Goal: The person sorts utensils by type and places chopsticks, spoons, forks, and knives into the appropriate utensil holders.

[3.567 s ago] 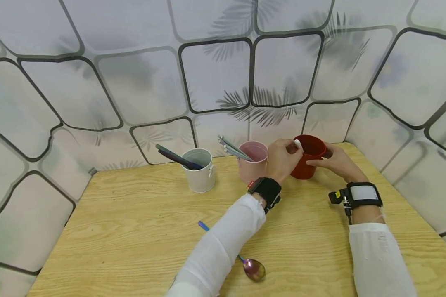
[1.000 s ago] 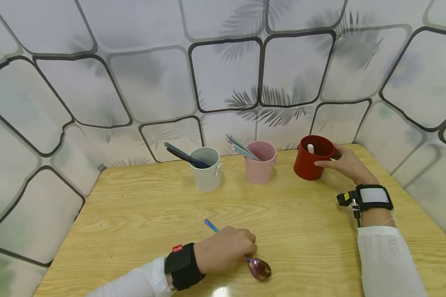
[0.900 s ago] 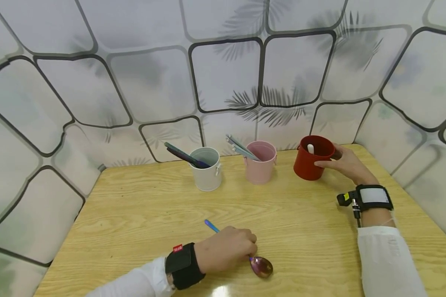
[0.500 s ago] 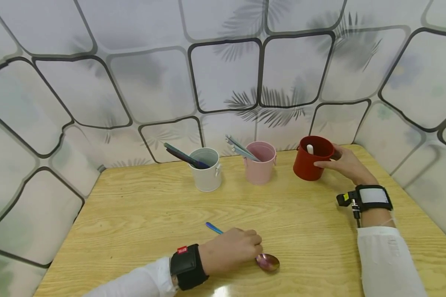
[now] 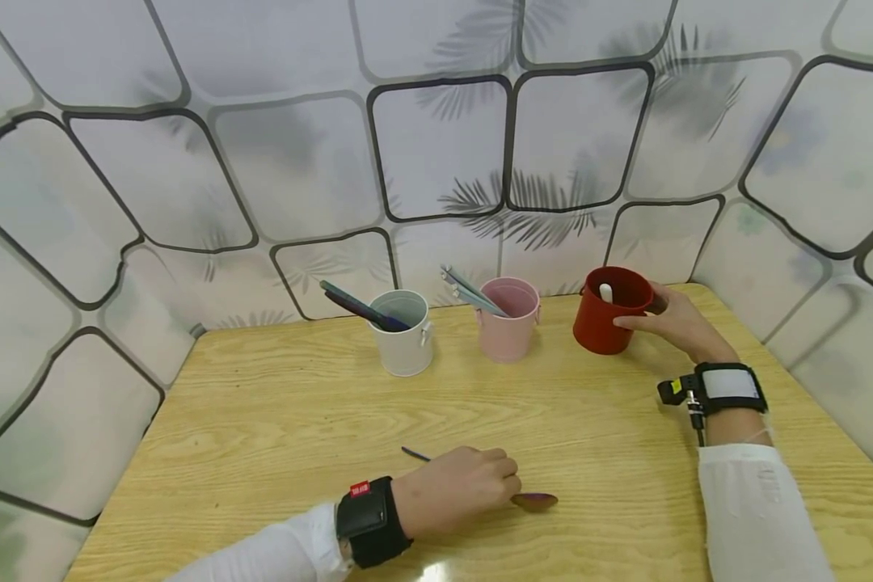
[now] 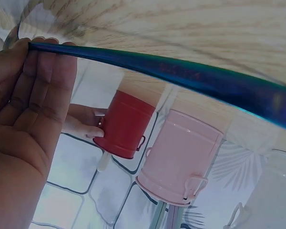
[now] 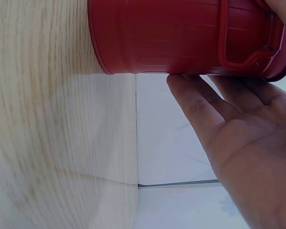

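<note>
My left hand (image 5: 460, 487) pinches an iridescent blue-purple spoon (image 5: 535, 503) between thumb and fingers near the bowl, low over the front of the table. In the left wrist view the spoon's handle (image 6: 181, 71) runs rightward from the fingertips, seen edge-on. At the back right, my right hand (image 5: 676, 323) holds a small red bucket (image 5: 600, 327), thumb on the near side and fingers behind. The bucket stands upright; a white rounded stick end (image 5: 606, 293) shows inside it. The right wrist view has the fingers against the bucket wall, beside its wire handle (image 7: 224, 33).
Left of the red bucket stands a pink bucket (image 5: 508, 338) with several pale blue-grey sticks (image 5: 473, 295) leaning out. Further left, a white bucket (image 5: 405, 347) bears dark handles (image 5: 356, 307). A patterned wall (image 5: 436, 145) borders the wooden table (image 5: 298, 420).
The left hand has left the red bucket, where the white stick end now rests inside, and taken hold of the spoon. The spoon has turned onto its edge and shifted right. The right hand stays.
</note>
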Available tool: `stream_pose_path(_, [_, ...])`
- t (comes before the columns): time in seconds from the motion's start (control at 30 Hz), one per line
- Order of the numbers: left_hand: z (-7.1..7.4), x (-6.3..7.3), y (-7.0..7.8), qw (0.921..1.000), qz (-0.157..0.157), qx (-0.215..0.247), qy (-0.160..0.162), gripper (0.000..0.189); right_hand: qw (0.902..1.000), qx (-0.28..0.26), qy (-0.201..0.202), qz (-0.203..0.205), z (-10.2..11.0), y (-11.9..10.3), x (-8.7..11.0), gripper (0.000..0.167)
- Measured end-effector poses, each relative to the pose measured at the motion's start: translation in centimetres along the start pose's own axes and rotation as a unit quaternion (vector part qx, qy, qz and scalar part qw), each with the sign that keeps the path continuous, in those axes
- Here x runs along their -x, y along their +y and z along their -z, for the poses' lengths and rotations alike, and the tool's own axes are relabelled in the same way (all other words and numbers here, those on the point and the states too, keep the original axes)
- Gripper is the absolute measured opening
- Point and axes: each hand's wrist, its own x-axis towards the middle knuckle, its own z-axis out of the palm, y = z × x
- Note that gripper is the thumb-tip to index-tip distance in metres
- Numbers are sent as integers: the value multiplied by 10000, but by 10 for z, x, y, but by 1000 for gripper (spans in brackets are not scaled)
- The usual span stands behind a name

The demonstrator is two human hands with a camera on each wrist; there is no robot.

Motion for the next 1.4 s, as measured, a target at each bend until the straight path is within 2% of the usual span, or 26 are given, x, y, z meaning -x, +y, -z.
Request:
stream_pose_path(0.13, [1,-1,0,10000,22,82,-43,8,10000,-4,4,-9,0,0,0,90])
stream_pose_path(0.3, [0,-3,1,10000,38,-37,-42,7,10000,-38,19,11,0,-1,0,89])
stream_pose_path(0.5, [6,-5,-5,9997,227,-42,57,10,10000,-61,25,21,0,0,2,88])
stream_pose_path(0.57, [10,-5,-9,9992,338,99,207,13,10000,-60,35,35,1,0,2,87])
stream_pose_path(0.67, [17,-6,-15,9967,418,317,613,15,10000,-43,56,48,1,0,1,87])
stream_pose_path(0.73, [21,-7,-19,9924,431,545,1012,14,10000,-23,58,51,2,0,1,87])
stream_pose_path(0.8, [25,-10,-22,9840,413,842,1518,14,10000,-15,57,44,3,0,2,87])
stream_pose_path(0.87, [27,-14,-26,9692,393,1221,2102,13,10000,-12,58,51,3,1,2,86])
stream_pose_path(0.93, [29,-21,-31,9485,378,1629,2689,13,10000,2,72,55,4,1,2,86])
stream_pose_path(1.1, [38,-40,-45,8839,508,2751,3747,17,9999,-89,70,73,2,4,1,84])
stream_pose_path(1.17, [42,-49,-52,8546,584,3117,4112,19,9998,-149,76,65,0,6,-1,82])
stream_pose_path(1.23, [47,-59,-58,8287,686,3208,4534,18,9998,-165,99,54,0,6,-2,82])
stream_pose_path(1.4, [66,-86,-72,7665,966,3090,5548,12,9998,-135,124,105,0,5,-3,80])
